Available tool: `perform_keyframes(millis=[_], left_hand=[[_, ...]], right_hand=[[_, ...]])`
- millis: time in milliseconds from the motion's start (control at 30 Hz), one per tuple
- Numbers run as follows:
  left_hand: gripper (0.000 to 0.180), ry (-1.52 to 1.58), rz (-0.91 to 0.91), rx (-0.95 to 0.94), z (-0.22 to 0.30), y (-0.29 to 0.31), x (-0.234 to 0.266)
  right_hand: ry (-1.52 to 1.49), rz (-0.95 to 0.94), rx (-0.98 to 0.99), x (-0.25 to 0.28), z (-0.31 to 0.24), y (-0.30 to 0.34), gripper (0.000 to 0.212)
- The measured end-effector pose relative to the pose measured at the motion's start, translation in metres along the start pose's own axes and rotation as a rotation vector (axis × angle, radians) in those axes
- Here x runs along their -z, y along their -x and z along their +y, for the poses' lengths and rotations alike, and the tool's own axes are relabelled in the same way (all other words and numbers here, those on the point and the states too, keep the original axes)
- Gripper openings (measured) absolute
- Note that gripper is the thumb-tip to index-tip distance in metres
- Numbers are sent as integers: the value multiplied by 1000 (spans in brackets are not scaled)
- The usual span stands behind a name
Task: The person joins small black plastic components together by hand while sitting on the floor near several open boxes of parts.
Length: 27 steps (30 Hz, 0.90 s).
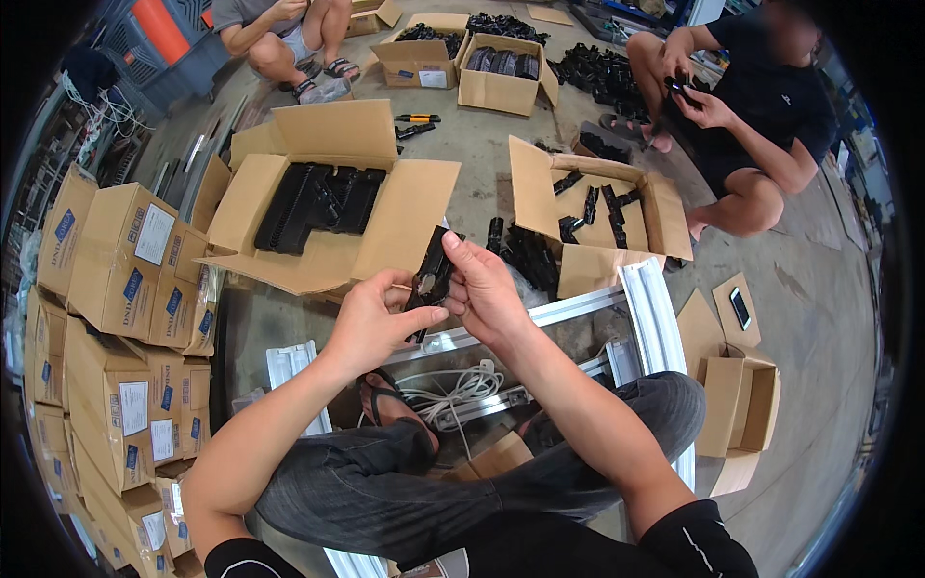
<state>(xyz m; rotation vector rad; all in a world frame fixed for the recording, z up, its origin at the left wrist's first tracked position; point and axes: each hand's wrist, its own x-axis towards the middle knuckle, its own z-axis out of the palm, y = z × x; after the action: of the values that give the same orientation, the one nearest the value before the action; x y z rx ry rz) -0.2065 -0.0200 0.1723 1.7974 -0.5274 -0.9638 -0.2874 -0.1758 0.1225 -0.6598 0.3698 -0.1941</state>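
Note:
A long, glossy black slotted part is held upright between my two hands, in front of my chest. My left hand pinches its lower end with thumb and fingers. Higher up, my right hand grips the same part with the thumb along its side. Beyond it to the left is an open cardboard box with rows of black parts inside. On the right, another open box has several loose black parts in it. Between the boxes, similar black parts are heaped on the floor.
A silver metal frame surrounds my legs, with a coiled white cable inside it. Stacked cartons rise at left. At right lie a phone and a small box. Two people sit farther off; one's hand holds a black part.

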Motion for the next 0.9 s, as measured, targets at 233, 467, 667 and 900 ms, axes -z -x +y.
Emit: perform_keyframes(millis=[233,467,667,900], left_hand=[[55,-16,-48,-101,2,1,4],[41,23,-141,-94,4,0,9],[38,15,-138,-58,11,1,9],[31,38,-159,-101,12,3,10]], right_hand=[[-20,-111,61,-1,-5,1,32],[80,-84,85,-8,-13,5,34],[175,-132,108,-6,-21,7,32],[198,-129,106,-12,-27,9,31]])
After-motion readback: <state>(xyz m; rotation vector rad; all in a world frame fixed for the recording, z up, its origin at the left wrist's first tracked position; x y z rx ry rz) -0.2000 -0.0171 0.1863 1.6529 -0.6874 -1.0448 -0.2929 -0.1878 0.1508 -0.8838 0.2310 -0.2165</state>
